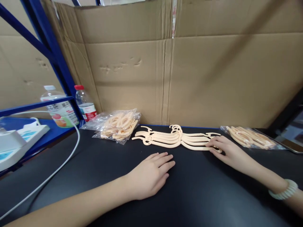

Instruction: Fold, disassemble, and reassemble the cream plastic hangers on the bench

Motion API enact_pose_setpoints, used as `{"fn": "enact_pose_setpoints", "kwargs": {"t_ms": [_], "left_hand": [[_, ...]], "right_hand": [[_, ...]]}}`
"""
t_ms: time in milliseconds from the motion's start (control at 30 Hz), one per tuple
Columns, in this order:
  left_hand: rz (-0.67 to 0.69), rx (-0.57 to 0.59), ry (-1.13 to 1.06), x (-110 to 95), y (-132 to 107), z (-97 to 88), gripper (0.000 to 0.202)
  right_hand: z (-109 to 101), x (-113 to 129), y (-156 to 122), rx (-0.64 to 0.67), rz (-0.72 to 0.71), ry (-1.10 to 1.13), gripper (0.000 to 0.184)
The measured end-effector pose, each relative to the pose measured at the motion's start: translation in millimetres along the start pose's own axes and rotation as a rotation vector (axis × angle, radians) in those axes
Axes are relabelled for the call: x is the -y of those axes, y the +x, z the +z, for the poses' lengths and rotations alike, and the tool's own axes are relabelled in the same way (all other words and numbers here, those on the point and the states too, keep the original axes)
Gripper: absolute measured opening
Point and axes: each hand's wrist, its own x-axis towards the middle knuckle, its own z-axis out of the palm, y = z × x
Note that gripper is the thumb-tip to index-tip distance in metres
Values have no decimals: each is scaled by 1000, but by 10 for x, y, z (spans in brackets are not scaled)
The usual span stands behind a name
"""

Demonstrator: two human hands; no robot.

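Observation:
A stack of several beige plastic clothes hangers (165, 137) lies on the black tabletop, hooks pointing to the back. My right hand (223, 149) reaches in from the right, thumb and fingers closed on the right end of the nearest hanger. In front of the stack my left hand (152, 175) rests palm down on the table, fingers stretched out and holding nothing. A small gap separates its fingertips from the hangers.
Left of the stack is a clear plastic bag of beige parts (118, 125); another bag of beige pieces (251, 138) lies right. A red-capped bottle (86, 105), a larger white-capped bottle (59, 108), a power strip (26, 138) and a white cable (77, 142) occupy the left. Cardboard (127, 72) stands behind.

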Motion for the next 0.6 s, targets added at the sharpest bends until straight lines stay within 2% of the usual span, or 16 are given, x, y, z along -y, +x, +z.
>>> {"fn": "enact_pose_setpoints", "kwargs": {"t_ms": [400, 600], "left_hand": [[5, 24, 14, -12, 20, -29, 44], [12, -6, -1, 8, 30, -31, 44]], "right_hand": [[-55, 34, 2, 63, 24, 24, 17], [-69, 42, 8, 99, 35, 25, 17]]}}
